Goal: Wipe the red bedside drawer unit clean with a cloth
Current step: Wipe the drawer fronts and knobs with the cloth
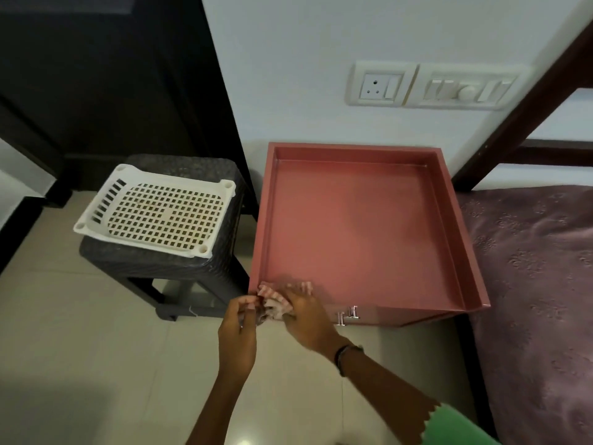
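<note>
The red bedside drawer unit (353,226) stands against the white wall, its tray-like top with raised rims facing up. A striped red-and-white cloth (272,301) is bunched at the unit's front left corner. My left hand (239,329) pinches the cloth's left end, just off the corner. My right hand (305,316) lies over the cloth at the front edge, fingers curled on it. A metal drawer handle (347,314) shows on the front face, right of my right hand.
A dark plastic stool (160,261) stands left of the unit with a white perforated tray (157,210) on it. A bed with a purple cover (532,284) adjoins the unit's right side. Wall sockets and switches (430,86) sit above. Pale floor tiles lie below.
</note>
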The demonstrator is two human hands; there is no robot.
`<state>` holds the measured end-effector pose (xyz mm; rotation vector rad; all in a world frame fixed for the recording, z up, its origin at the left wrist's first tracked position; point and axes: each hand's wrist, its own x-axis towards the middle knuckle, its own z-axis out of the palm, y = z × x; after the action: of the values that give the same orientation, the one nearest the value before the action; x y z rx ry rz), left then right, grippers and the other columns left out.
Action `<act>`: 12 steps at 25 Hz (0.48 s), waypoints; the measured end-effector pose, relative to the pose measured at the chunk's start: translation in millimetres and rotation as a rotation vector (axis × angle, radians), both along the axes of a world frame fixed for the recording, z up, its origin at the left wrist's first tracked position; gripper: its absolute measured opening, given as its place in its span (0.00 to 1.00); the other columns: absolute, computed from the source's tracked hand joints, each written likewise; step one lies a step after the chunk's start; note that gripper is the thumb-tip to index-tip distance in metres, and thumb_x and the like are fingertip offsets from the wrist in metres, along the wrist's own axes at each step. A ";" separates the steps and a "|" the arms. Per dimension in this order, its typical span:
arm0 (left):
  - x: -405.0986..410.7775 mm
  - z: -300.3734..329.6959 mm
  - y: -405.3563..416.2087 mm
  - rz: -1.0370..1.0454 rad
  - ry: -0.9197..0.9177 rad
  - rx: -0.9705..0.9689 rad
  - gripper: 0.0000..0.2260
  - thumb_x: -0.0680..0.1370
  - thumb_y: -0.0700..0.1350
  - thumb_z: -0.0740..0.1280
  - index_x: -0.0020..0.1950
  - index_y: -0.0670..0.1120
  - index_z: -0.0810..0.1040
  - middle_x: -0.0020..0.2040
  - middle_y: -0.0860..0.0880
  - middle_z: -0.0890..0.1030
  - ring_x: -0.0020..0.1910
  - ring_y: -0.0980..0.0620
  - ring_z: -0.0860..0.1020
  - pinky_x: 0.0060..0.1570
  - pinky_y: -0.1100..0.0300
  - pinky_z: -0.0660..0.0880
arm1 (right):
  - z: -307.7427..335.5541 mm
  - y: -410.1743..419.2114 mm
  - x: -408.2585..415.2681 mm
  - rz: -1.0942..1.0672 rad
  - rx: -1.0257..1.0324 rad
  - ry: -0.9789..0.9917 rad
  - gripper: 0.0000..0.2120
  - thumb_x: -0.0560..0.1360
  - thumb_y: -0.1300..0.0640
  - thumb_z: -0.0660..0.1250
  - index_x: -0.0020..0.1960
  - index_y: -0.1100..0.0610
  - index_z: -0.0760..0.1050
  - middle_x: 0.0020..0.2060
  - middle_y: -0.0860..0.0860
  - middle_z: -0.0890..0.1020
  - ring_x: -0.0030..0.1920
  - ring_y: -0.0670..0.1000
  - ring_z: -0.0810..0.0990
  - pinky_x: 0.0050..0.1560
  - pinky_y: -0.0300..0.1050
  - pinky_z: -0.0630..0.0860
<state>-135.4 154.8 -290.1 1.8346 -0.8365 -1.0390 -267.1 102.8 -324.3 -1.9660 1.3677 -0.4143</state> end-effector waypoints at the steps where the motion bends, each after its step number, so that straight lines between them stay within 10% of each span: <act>1: 5.9 10.3 -1.8 0.029 0.024 0.010 0.07 0.81 0.39 0.61 0.54 0.48 0.77 0.49 0.53 0.81 0.50 0.52 0.79 0.52 0.53 0.76 | 17.9 -6.6 -0.6 -0.089 0.186 -0.102 0.17 0.71 0.62 0.61 0.58 0.61 0.78 0.54 0.59 0.82 0.55 0.60 0.79 0.59 0.55 0.75; 7: 40.0 92.1 -50.6 0.053 0.261 0.083 0.09 0.82 0.45 0.61 0.62 0.50 0.72 0.52 0.54 0.79 0.55 0.50 0.78 0.53 0.55 0.76 | 129.0 -55.9 26.5 -0.305 0.889 -0.837 0.14 0.78 0.61 0.62 0.62 0.55 0.76 0.55 0.54 0.84 0.55 0.55 0.83 0.53 0.49 0.80; 12: 100.2 113.6 -107.5 0.163 0.183 0.066 0.15 0.81 0.45 0.62 0.68 0.44 0.71 0.61 0.43 0.79 0.59 0.43 0.79 0.59 0.46 0.77 | 160.7 -103.8 106.7 -0.355 0.841 -0.721 0.12 0.77 0.57 0.65 0.59 0.50 0.70 0.52 0.50 0.82 0.46 0.46 0.83 0.36 0.40 0.80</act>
<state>-35.1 47.3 -176.5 1.7975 -0.5409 -1.1211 -160.4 -1.0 -163.6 -0.7722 1.1235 -0.5269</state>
